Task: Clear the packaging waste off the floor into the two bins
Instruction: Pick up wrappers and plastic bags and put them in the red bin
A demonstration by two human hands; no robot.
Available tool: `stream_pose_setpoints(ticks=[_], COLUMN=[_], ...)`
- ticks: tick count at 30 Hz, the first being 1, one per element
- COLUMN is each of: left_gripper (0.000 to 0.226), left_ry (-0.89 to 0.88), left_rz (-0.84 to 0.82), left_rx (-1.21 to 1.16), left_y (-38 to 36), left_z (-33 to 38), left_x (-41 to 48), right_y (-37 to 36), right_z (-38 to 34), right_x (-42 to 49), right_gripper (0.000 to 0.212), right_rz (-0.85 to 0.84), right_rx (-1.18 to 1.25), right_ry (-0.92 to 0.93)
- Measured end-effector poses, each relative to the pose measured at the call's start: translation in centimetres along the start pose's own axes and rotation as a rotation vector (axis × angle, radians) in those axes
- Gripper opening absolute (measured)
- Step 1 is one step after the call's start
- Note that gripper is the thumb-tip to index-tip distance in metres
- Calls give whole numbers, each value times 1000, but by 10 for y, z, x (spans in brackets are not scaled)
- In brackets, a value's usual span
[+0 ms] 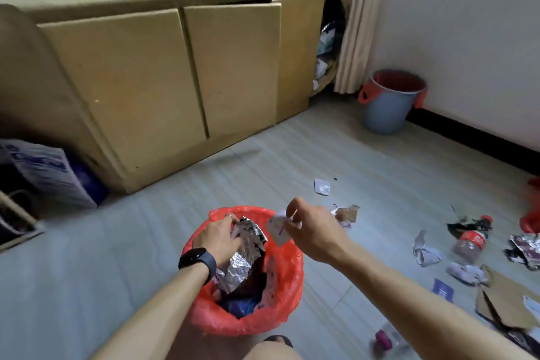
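Bottom centre, the near bin (292,280) has a crowded mouth: crumpled foil (245,254) fills its left half with the left hand (219,238) gripping it, leaving only a dark gap on the right. The right hand (309,231) hovers above that rim, pinching a paper scrap (279,231). Lower left, the floor (87,257) is bare and wide. Lower right is cluttered: plastic bottle (470,242), crumpled paper (467,270) and cardboard (508,304) lie close together. A bare lane runs to the far bin (391,102) at upper right, mouth open, hemmed between curtain (359,47) and wall (467,38).
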State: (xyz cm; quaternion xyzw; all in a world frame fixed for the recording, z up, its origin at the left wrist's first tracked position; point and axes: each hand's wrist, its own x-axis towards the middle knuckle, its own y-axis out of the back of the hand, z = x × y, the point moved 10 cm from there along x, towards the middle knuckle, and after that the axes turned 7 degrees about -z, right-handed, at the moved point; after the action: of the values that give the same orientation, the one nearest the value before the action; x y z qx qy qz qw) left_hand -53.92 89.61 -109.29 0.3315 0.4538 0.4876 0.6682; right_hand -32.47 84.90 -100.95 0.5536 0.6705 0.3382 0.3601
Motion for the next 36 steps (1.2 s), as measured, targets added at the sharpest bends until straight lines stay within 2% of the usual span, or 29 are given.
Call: stream_pose_setpoints(ticks=[2,4,6,9,10,14,18,23,28,31,33,36], left_gripper=[37,59,67,59,61,99,114,111,109,88,69,59], left_ry=[1,28,30,-54,-84,-132,-114,-119,-89,-101,-155,-254], left_rz=[-80,-190,-218,-159,-185,-514,-614,-649,-629,-621,-549,-419], left_rx=[-57,-105,-77,-3,33,265,272,398,374,372,370,400], left_y=[-27,-53,-63,-60,-66,-123,-163,-195,-175,-140,-106,-63], left_z=[-14,-27,-35,-36,-36,-36,-32,-21,-13,4,26,75], left_x=[8,16,18,14,13,-4,6,10,16,23,29,19], right_y=[-39,-74,-95,-98,-101,-136,-152,-159,-153,-142,-132,-113], right_z=[-2,3,13,29,37,62,73,79,79,81,86,97], right_x=[9,12,8,-4,-8,-21,-21,-23,-21,-23,-21,-25], right_gripper=[17,27,37,51,58,78,75,72,67,64,63,54], right_rz=[-52,-108,-120,62,104,52,66,90,17,-54,-72,-170], right_rx=[55,84,32,-5,21,83,260,370,364,284,246,197], right_ry=[-15,-41,-71,-130,-172,-295,-349,-363,-404,-444,-451,-410])
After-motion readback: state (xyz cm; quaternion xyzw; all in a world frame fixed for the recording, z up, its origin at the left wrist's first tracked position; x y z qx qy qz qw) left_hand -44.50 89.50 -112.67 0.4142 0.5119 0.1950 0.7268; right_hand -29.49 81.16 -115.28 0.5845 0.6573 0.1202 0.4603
